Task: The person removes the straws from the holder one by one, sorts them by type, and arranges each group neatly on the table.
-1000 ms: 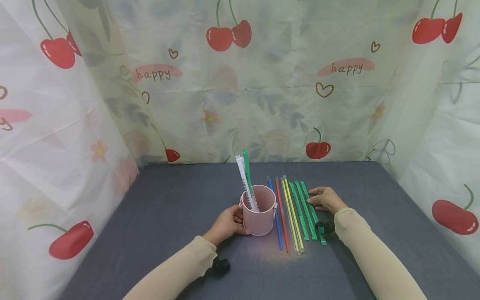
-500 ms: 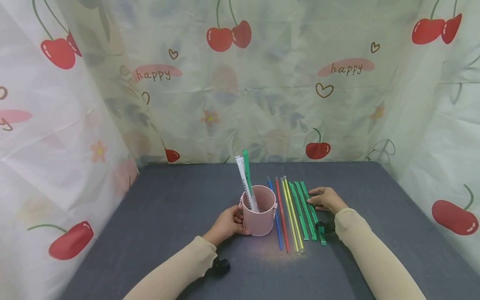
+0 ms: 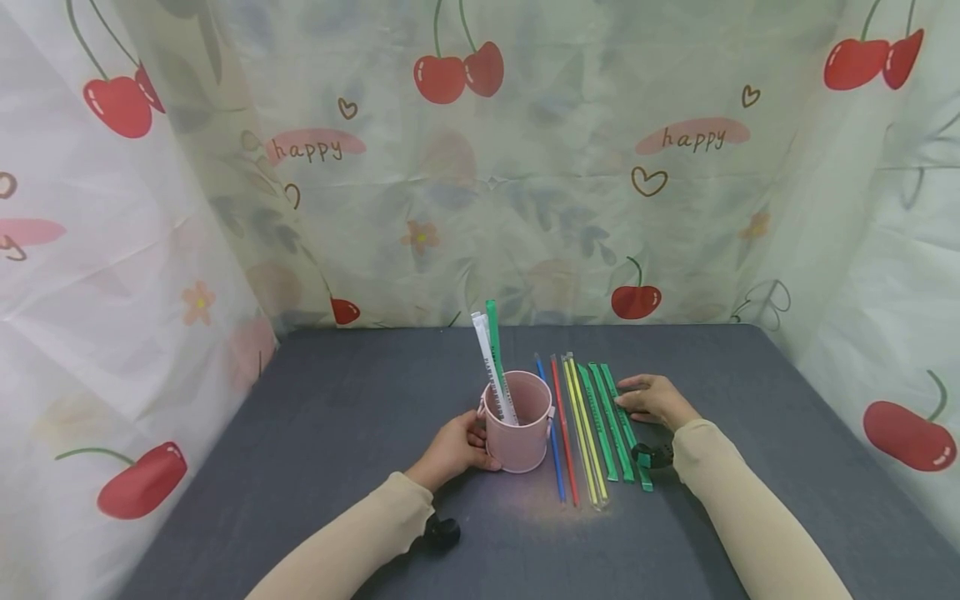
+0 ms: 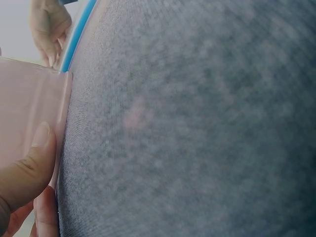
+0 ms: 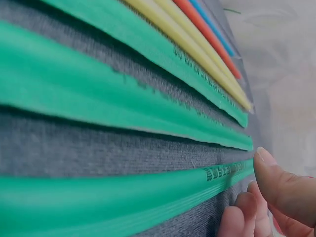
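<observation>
A pink cup point(image 3: 517, 446) with side handles stands upright on the dark table. My left hand point(image 3: 453, 450) grips its lower left side, the thumb point(image 4: 29, 170) lying against the wall in the left wrist view. Two paper-wrapped straws lean in it, one white point(image 3: 491, 367) and one green point(image 3: 492, 329). My right hand point(image 3: 656, 400) rests at the right edge of the rightmost green wrapped straw point(image 5: 148, 197), thumb and fingers loosely bent beside its far part. The straw lies flat; whether the fingertips pinch it is hidden.
Left of that straw lie two more green wrapped straws point(image 3: 611, 421), yellow straws point(image 3: 585, 429), a red straw point(image 3: 565, 429) and a blue straw point(image 3: 557, 462) beside the cup. A cherry-print curtain point(image 3: 525, 208) encloses the table point(image 3: 360, 375) at the back and sides.
</observation>
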`<state>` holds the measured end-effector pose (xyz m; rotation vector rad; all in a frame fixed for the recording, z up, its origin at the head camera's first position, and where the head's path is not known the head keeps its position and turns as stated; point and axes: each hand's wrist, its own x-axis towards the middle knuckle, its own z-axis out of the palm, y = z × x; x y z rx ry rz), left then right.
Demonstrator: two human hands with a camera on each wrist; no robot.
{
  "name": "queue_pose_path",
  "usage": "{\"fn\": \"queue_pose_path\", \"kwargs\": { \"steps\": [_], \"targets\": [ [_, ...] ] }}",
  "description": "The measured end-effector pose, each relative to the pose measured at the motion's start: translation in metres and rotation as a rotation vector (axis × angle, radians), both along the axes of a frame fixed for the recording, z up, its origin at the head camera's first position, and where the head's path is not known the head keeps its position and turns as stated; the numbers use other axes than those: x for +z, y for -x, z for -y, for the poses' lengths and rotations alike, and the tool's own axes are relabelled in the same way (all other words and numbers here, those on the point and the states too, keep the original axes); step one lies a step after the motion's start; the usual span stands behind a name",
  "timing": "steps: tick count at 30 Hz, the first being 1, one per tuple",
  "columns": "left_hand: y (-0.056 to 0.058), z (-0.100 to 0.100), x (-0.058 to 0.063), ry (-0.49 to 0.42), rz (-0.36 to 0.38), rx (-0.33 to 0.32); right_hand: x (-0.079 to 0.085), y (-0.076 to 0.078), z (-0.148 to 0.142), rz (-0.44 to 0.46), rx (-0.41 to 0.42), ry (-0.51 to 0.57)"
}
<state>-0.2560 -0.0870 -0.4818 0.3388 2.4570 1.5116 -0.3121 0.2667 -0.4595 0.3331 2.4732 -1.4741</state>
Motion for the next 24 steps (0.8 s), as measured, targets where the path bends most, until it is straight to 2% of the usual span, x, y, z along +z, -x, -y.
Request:
{"fn": "queue_pose_path", "kwargs": {
  "steps": [8,12,24],
  "targets": [
    [-0.001,0.001,0.001,0.008,-0.008,0.000,0.012,-0.005,0.008,-0.037,0.011,0.011],
    [-0.001,0.001,0.001,0.006,-0.005,-0.001,0.023,-0.007,0.014,-0.070,0.035,0.068],
    [-0.003,-0.001,0.005,0.024,-0.011,0.005,0.054,-0.018,0.044,-0.260,0.163,0.189]
  ]
}}
